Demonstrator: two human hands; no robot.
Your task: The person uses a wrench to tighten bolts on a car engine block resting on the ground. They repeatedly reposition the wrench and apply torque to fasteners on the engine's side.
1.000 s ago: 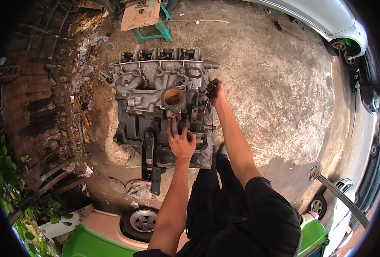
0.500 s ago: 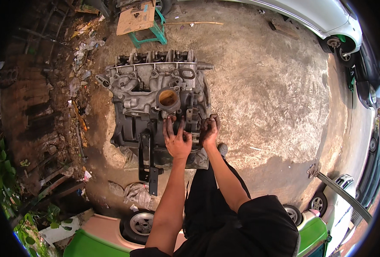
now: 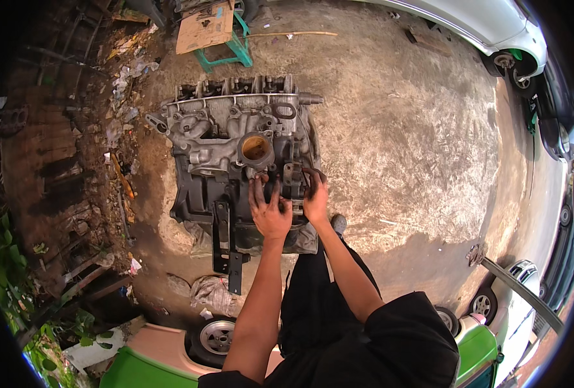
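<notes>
A greasy engine block [image 3: 199, 187] stands in front of me, its grey metal manifold [image 3: 203, 152] facing up. The manifold ends in a round flanged opening [image 3: 256, 149], brownish inside. My left hand [image 3: 271, 213] rests on the block just below that opening, fingers stretched and spread, blackened at the tips. Beside it, at the block's right edge, my right hand [image 3: 315, 199] curls its fingers next to a small metal bracket [image 3: 291, 173]; whatever lies between them is hidden. A black slotted bracket [image 3: 222, 236] sticks out from the block toward me, left of my left wrist.
A teal stool [image 3: 235, 48] with a cardboard sheet [image 3: 206, 29] on it stands beyond the engine. Litter [image 3: 125, 84] lines the left. A green and pink vehicle [image 3: 154, 349] is close at the near side; a silver car [image 3: 481, 26] stands far right.
My right hand has turned from a fist-like curl, and its fingers now reach leftward over the block's edge. The left hand stays in nearly the same place.
</notes>
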